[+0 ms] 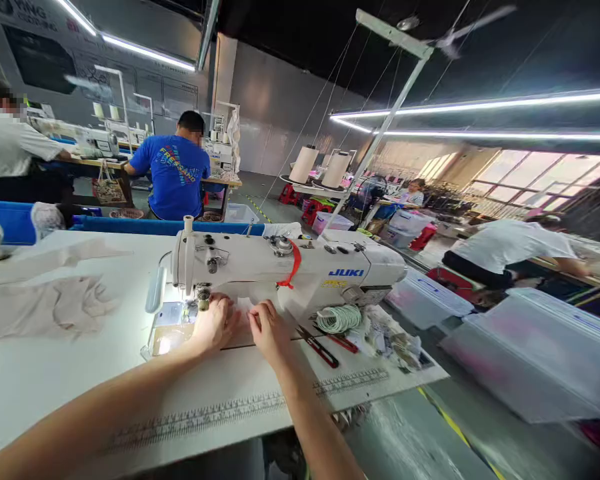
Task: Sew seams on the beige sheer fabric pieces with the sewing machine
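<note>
A white sewing machine (245, 267) stands across the table, its needle area lit at the left end. Just right of the needle, my left hand (214, 323) is closed on a pale piece of fabric (241, 317). My right hand (269, 327) pinches the other side of the same fabric, under the machine's arm. The fingertips of the left hand are partly hidden behind the hand. Thread snips (320, 348) with dark handles lie right of my right hand, beside a second red-handled pair (344, 342). A coil of pale green cord (338, 319) rests against the machine's base.
Pale cut fabric pieces (55, 307) lie on the table's left side. Scraps (390, 337) are heaped at the right end. A printed ruler (250, 407) runs along the front edge. Thread cones (304, 165) stand behind the machine. Plastic bins (540, 353) sit right; people work at other tables.
</note>
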`<state>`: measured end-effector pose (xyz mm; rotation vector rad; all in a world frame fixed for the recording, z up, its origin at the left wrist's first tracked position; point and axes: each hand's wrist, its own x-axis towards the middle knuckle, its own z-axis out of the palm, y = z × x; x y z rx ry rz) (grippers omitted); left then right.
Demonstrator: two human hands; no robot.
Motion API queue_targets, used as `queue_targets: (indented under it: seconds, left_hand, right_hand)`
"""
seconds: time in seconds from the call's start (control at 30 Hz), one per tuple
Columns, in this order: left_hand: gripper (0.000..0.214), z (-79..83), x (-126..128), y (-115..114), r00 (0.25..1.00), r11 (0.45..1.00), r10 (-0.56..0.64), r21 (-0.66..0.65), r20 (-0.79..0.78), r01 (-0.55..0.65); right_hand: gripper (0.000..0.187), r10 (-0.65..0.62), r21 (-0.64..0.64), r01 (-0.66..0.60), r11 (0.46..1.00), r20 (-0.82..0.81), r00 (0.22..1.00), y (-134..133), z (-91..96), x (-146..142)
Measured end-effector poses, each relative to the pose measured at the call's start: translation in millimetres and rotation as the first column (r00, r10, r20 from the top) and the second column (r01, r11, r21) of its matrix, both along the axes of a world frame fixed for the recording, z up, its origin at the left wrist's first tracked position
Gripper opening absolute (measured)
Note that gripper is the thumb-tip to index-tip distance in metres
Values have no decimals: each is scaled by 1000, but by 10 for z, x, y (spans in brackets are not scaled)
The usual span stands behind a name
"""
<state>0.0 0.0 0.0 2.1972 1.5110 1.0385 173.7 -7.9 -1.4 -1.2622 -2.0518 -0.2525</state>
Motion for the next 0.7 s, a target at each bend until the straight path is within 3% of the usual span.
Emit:
queue_targets:
  seconds: [0.13,0.27,0.37,0.47,0.57,0.63,0.7]
  left_hand:
    - [17,90,102,-20,995,999,-14,-31,100,17]
    - [23,125,-131,-252,985,992,-57,-104,161,74]
    - [25,129,-558,-456,978,966,-68,-232,196,113]
    - [25,167,-1031,-557,998,932,51,-360,32,-36]
    - [22,217,-1376,-556,957,898,191,-354,-220,-261]
    - [18,234,-1532,-538,937,895,215,-328,-274,-302]
    - [16,246,-1686,-542,951,913,195,-310,-238,-265]
  right_hand:
    - [7,8,-112,0,994,67,998,-84,64,15]
    - [8,-60,-208,102,973,199,978,-109,79,18]
    - [9,-91,-160,134,978,251,964,-95,58,5]
    - [12,-134,-70,162,984,300,944,-68,25,-33]
    - [16,-202,57,195,979,350,914,-27,0,-84]
    - [18,-226,144,184,972,370,901,5,-4,-110]
    - [20,-221,212,149,966,372,902,31,1,-120]
